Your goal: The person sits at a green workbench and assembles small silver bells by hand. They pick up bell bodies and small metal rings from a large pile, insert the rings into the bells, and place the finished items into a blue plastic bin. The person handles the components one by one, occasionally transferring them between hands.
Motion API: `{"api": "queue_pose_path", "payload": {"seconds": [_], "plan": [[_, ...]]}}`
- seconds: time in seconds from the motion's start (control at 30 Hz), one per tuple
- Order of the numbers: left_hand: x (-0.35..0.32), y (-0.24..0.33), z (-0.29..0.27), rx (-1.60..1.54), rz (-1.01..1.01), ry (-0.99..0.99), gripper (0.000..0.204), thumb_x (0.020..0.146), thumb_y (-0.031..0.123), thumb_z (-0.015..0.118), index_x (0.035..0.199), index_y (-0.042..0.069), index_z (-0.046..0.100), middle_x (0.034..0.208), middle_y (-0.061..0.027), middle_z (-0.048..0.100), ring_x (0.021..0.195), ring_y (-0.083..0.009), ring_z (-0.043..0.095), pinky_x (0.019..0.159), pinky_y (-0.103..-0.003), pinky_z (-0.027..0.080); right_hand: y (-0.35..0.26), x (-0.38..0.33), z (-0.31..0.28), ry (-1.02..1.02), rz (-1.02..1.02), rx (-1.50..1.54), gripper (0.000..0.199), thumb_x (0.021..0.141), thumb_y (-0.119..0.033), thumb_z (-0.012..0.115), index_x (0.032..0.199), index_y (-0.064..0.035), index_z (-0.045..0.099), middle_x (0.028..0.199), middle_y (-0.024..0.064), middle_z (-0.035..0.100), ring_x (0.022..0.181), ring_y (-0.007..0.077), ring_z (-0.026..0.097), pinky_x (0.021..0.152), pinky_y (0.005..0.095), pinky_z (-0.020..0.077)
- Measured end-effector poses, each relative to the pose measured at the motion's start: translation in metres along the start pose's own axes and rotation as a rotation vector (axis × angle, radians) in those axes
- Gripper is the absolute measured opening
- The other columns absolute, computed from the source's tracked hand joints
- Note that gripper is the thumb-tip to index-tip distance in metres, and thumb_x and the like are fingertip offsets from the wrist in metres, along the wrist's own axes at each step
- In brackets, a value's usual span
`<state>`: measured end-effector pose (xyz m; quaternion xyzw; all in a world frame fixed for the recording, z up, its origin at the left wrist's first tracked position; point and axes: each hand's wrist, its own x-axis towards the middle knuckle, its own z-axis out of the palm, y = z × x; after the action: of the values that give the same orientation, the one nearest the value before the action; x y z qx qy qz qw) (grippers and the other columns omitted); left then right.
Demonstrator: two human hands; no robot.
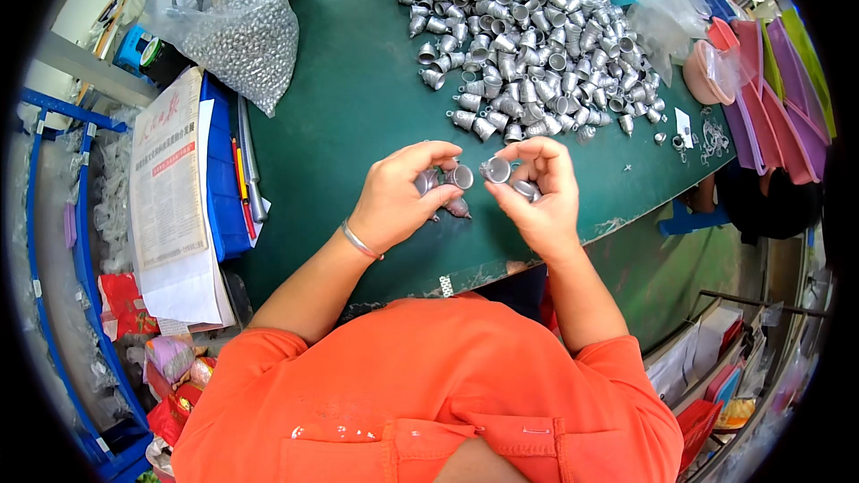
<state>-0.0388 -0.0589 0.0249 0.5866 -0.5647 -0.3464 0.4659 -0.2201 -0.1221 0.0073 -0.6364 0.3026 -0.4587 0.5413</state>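
Observation:
Above the green table (349, 80), my left hand (394, 192) has its thumb and fingers closed round small grey metal cups; one cup (460, 176) shows its round mouth toward the right. Opposite it, my right hand (546, 197) pinches another metal cup (495, 170) between thumb and fingers, with more grey pieces (526, 189) tucked in its palm. A narrow gap separates the two hands. Below the left fingertips, a dull, pointed metal piece (458, 207) is partly visible. Beyond the hands spreads a large heap of similar metal cups (537, 45), lying at all angles.
A clear bag of silver beads (255, 40) stands at the back left. Papers with a newspaper (170, 179) lie beside a blue tray (224, 188) and pens. On the right are a pink basin (707, 76), coloured bins (778, 98) and small metal rings (713, 140) near the table edge.

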Motion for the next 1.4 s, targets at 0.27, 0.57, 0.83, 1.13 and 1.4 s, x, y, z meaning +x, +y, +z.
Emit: {"api": "queue_pose_path", "payload": {"seconds": [0.27, 0.57, 0.83, 1.13, 1.4], "plan": [[-0.024, -0.012, 0.004, -1.482, -0.351, -0.241, 0.035, 0.088, 0.009, 0.056, 0.122, 0.006, 0.048, 0.106, -0.0161, 0.060, 0.091, -0.0189, 0.062, 0.070, -0.026, 0.052, -0.007, -0.003, -0.006, -0.191, 0.615, 1.293, 0.038, 0.083, -0.009, 0.055, 0.119, -0.0028, 0.045, 0.111, 0.0200, 0.056, 0.075, 0.0192, 0.058, 0.051, 0.0237, 0.0441], [-0.033, -0.023, -0.012, -1.797, -0.455, -0.214, 0.037, 0.087, 0.014, 0.053, 0.122, 0.005, 0.047, 0.112, -0.0138, 0.055, 0.095, -0.0211, 0.056, 0.064, -0.029, 0.050, -0.008, 0.002, -0.012, -0.183, 0.520, 0.500, 0.014, 0.077, -0.007, 0.070, 0.086, -0.0014, 0.061, 0.086, 0.0103, 0.061, 0.069, 0.0177, 0.059, 0.052, 0.0258, 0.0470], [-0.031, -0.014, -0.034, -1.385, -0.448, 0.170, 0.016, 0.086, 0.010, 0.051, 0.102, 0.007, 0.056, 0.095, -0.0079, 0.052, 0.087, -0.0174, 0.053, 0.064, -0.026, 0.047, 0.005, -0.010, 0.018, -0.380, -0.019, -0.759, 0.029, 0.065, -0.010, 0.076, 0.091, -0.0056, 0.064, 0.091, 0.0046, 0.059, 0.080, 0.0201, 0.058, 0.068, 0.0309, 0.0477], [-0.037, -0.029, -0.031, -0.707, -0.322, -0.039, 0.012, 0.078, 0.002, 0.064, 0.087, 0.006, 0.058, 0.087, -0.0040, 0.055, 0.077, -0.0130, 0.055, 0.064, -0.023, 0.046, 0.003, -0.014, -0.001, -0.359, 0.132, 0.053, 0.032, 0.064, 0.006, 0.073, 0.093, -0.0018, 0.065, 0.095, 0.0051, 0.059, 0.086, 0.0140, 0.055, 0.077, 0.0258, 0.0446], [-0.038, -0.009, -0.010, 0.474, 0.100, -0.075, 0.030, 0.065, 0.001, 0.072, 0.093, 0.007, 0.063, 0.090, -0.0082, 0.054, 0.078, -0.0248, 0.059, 0.067, -0.032, 0.049, 0.020, -0.027, -0.009, -0.430, 0.621, 0.970, 0.045, 0.091, -0.026, 0.049, 0.125, 0.0031, 0.045, 0.085, 0.0196, 0.063, 0.064, 0.0187, 0.058, 0.045, 0.0232, 0.0422]]}}
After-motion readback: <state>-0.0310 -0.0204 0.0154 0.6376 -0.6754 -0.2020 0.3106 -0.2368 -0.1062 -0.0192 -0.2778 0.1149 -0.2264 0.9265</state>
